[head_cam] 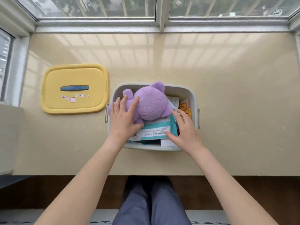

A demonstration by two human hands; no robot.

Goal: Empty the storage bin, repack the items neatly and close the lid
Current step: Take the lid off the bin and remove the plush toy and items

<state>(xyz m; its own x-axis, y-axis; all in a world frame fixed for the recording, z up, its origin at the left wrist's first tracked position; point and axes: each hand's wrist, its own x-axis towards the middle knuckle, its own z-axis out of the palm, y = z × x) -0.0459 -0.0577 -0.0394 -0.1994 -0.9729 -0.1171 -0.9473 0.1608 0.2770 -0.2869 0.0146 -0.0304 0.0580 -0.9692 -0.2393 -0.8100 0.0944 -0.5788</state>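
A white storage bin [185,90] stands open on the beige sill in front of me. A purple plush toy [152,103] lies on top of its contents, over teal and white packets [155,131], with orange packets [185,109] at the right side. My left hand [123,117] rests flat on the plush toy's left side, fingers straight. My right hand [185,129] lies with spread fingers on the teal packets, beside the toy's right edge. The yellow lid [74,89], with a dark blue handle, lies flat to the left of the bin.
The beige sill [235,103] stretches wide to the right of the bin and behind it. Window frames [160,25] bound it at the back and at the left. Its front edge runs just above my knees [151,205].
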